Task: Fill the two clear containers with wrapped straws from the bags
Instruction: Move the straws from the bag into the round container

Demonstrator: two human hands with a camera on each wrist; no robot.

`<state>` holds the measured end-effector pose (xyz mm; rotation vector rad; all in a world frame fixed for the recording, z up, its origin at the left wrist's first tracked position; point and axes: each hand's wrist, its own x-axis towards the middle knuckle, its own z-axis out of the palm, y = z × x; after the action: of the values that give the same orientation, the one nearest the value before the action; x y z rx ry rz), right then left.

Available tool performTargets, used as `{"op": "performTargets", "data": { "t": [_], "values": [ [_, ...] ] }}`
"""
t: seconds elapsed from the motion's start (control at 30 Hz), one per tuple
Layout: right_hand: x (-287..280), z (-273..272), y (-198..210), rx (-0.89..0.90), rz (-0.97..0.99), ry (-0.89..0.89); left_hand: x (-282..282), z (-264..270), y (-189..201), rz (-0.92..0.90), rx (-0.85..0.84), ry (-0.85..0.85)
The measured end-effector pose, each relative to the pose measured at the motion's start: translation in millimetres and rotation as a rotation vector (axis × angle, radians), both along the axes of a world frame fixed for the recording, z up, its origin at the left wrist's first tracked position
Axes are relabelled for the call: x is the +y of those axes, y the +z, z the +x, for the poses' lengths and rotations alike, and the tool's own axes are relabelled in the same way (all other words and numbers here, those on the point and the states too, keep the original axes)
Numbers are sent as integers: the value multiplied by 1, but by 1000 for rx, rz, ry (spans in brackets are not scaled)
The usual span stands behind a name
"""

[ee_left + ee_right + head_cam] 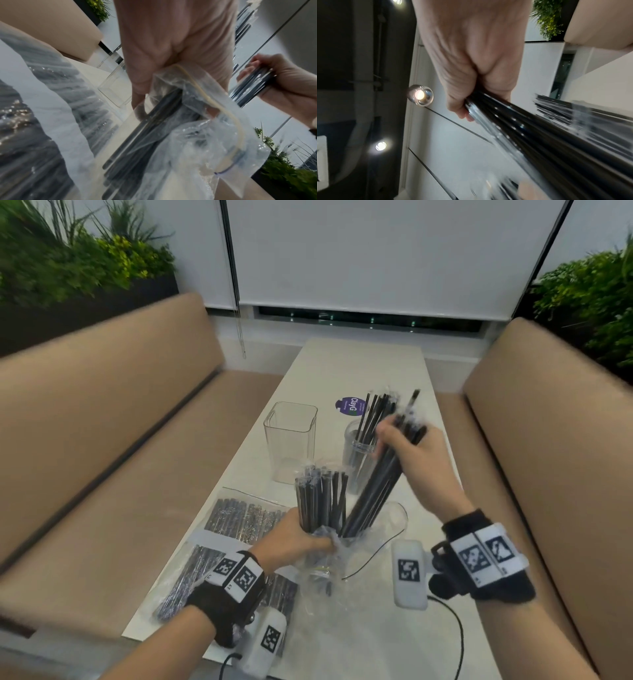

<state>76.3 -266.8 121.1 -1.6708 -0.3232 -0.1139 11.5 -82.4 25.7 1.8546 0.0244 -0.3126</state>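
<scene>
My left hand grips an open clear plastic bag upright, with black wrapped straws sticking out of its top. In the left wrist view the fingers curl round the crumpled bag. My right hand grips a tilted bundle of black wrapped straws whose lower ends are still in the bag; the right wrist view shows that bundle in the fist. A square clear container stands empty on the table. A round clear container behind the bundle holds several straws.
Sealed bags of straws lie flat on the white table at the near left. A purple round sticker lies past the containers. Tan bench seats flank the table on both sides. A black cable trails at the near right.
</scene>
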Motion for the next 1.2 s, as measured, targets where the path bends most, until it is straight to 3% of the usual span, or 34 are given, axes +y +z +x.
{"op": "performTargets", "data": {
  "t": [0.23, 0.47, 0.57, 0.73, 0.87, 1.0, 1.2],
  "values": [
    [-14, 20, 54, 9, 176, -9, 11, -3, -6, 28, 57, 44],
    [-10, 71, 121, -249, 329, -267, 19, -7, -3, 13, 59, 34],
    [11, 101, 100, -299, 173, -345, 20, -6, -5, 40, 74, 43],
    [43, 113, 26, -316, -155, -317, 25, -6, -9, 58, 82, 46],
    [46, 115, -14, -297, -262, -272, 26, -10, -6, 44, 100, 18],
    [46, 116, -25, -319, -320, -235, 24, -10, -6, 10, 141, 37],
    [28, 131, -46, 12, -461, -115, 26, -7, -1, 55, 112, 12]
  ]
}}
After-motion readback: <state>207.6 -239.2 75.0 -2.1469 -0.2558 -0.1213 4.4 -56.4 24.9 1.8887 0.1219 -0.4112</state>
